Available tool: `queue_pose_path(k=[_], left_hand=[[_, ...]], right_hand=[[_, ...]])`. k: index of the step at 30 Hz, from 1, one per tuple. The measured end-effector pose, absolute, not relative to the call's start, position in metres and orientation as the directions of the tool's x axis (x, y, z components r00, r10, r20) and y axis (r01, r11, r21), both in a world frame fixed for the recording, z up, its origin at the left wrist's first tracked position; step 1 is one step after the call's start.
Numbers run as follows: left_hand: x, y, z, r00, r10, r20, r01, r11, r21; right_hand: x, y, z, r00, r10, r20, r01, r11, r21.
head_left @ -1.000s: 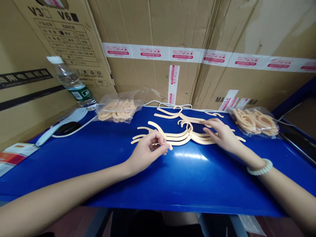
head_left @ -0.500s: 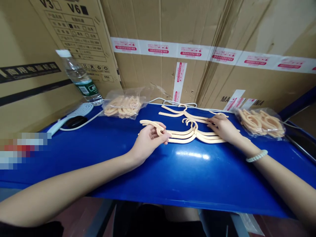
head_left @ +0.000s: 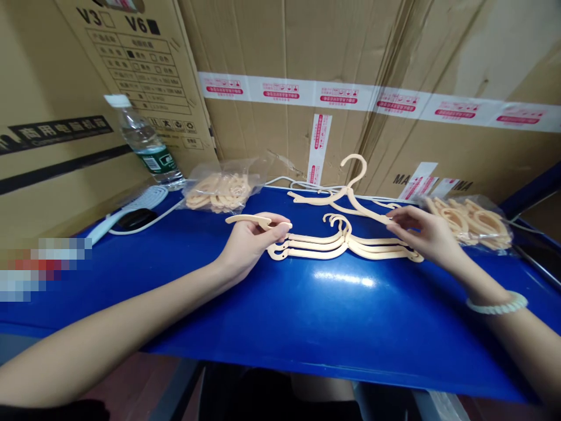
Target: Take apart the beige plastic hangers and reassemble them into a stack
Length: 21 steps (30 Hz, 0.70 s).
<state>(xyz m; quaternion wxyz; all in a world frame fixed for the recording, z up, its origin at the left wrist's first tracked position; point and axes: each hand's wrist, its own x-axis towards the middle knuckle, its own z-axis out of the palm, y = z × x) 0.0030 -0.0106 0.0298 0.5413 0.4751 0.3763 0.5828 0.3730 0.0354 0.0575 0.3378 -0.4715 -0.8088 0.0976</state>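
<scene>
My left hand (head_left: pixel 245 242) is closed around a small curved beige plastic piece (head_left: pixel 236 219), whose ends stick out on both sides of the fingers. Between thumb and fingers, my right hand (head_left: pixel 425 231) pinches the right end of a beige plastic clothes hanger (head_left: pixel 370 213). That hanger is tilted up, its hook rising in front of the cardboard. Nearer to me, a row of similar hangers (head_left: pixel 315 254) lies overlapping on the blue table, their hooks pointing away. Behind the raised hanger lies another beige hanger (head_left: pixel 344 208), partly hidden.
Clear bags of beige plastic parts lie at left (head_left: pixel 219 190) and right (head_left: pixel 471 219). A water bottle (head_left: pixel 151 149), a pale hairbrush (head_left: pixel 142 196) and a dark mouse-like object (head_left: pixel 135 217) are at the left. Tall cardboard (head_left: pixel 263 134) walls the back of the blue table (head_left: pixel 280 316); white cable runs along it.
My right hand has taken hold of a hanger from the back and lifted it, moving slightly right. My left hand has shifted a little left with its curved piece.
</scene>
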Motion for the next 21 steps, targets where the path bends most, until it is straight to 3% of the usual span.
queue_pose_path(k=[8, 14, 21], left_hand=[[-0.004, 0.002, 0.033, 0.124, 0.99, 0.06, -0.494, 0.009, 0.87], [-0.003, -0.001, 0.033, 0.293, 0.956, 0.006, -0.502, 0.148, 0.852], [0.0, -0.008, 0.037, 0.32, 0.947, -0.031, -0.496, 0.195, 0.846]], right_hand=[[0.389, 0.028, 0.072, -0.404, 0.862, 0.307, 0.575, 0.501, -0.647], [0.393, 0.029, 0.071, -0.485, 0.824, 0.293, 0.531, 0.544, -0.65], [0.391, 0.026, 0.075, -0.51, 0.802, 0.311, 0.516, 0.575, -0.635]])
